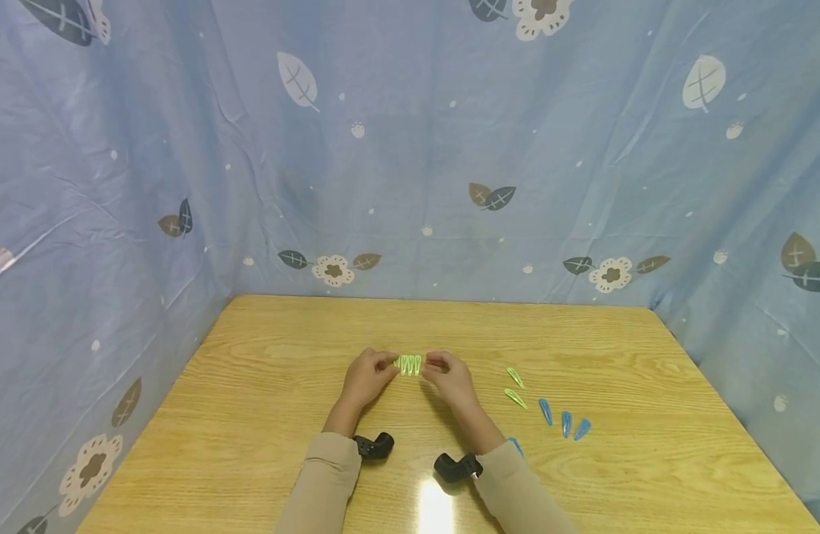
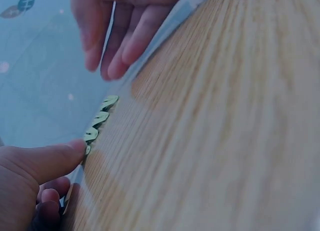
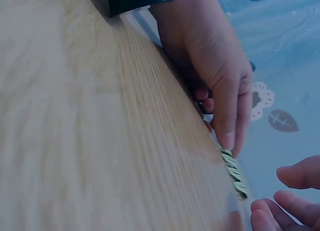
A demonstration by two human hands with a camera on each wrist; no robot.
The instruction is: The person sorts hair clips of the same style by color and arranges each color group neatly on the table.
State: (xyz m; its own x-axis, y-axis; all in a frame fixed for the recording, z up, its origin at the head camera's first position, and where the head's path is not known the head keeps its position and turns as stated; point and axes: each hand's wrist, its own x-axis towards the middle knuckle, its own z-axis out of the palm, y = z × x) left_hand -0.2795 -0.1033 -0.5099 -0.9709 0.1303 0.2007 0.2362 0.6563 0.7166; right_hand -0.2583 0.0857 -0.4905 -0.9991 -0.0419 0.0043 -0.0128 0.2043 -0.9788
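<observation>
Several light green snap hair clips (image 1: 411, 365) stand side by side in a short row on the wooden table, between the two hands. At the row's left end, my left hand (image 1: 369, 380) pinches the outermost green clip between thumb and fingertips, partly covering it. In the left wrist view the thumb lies right at that end of the row of green clips (image 2: 98, 122). My right hand (image 1: 453, 378) hovers at the row's right end, its thumb and fingers apart with nothing between them. The right wrist view shows a gap between these fingers (image 3: 295, 206) and the green clips (image 3: 235, 176).
Two more green hair clips (image 1: 515, 387) lie to the right of my right hand. Blue hair clips (image 1: 566, 424) are spread further right and nearer. Another blue clip (image 1: 515, 445) peeks out beside the right sleeve. A patterned blue curtain (image 1: 410, 148) surrounds the wooden table (image 1: 249, 415).
</observation>
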